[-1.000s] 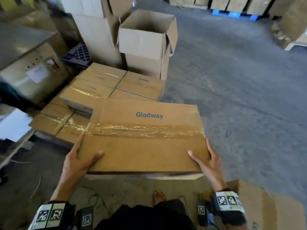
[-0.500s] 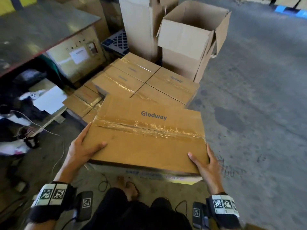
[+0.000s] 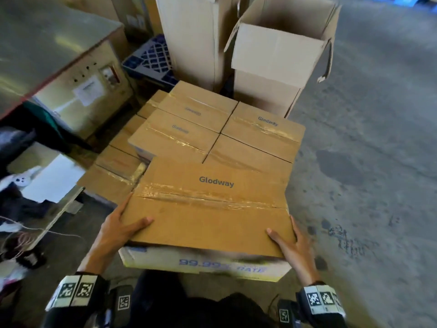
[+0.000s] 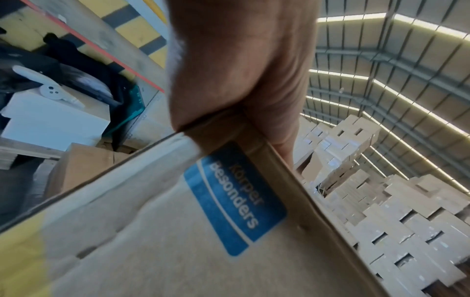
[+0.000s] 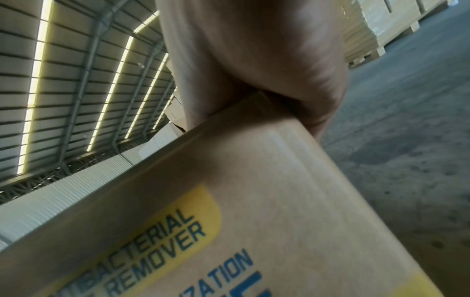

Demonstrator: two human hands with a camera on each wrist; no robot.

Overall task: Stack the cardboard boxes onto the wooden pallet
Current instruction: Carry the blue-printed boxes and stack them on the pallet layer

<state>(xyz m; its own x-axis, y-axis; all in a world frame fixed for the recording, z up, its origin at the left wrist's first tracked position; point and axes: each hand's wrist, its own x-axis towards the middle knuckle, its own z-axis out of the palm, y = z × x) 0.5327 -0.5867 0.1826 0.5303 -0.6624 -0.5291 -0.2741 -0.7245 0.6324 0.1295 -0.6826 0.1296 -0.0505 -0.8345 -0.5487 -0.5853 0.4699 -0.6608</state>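
The left hand (image 4: 241, 66) grips the upper corner of a cardboard box (image 4: 178, 251), with the palm against the box edge. A blue label (image 4: 235, 201) with white and tan lettering sits on the box face just below the hand. Left of the hand lie a white block (image 4: 55, 118) and dark cloth (image 4: 84, 66). At right, stacked boxes (image 4: 381, 201) rise beneath a ribbed metal roof (image 4: 406, 60) with light strips.

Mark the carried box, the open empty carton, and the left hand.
carried box (image 3: 208, 209), head view, taped top face.
open empty carton (image 3: 279, 53), head view, near front wall.
left hand (image 3: 118, 229), head view, back of hand at the box's near-left corner.
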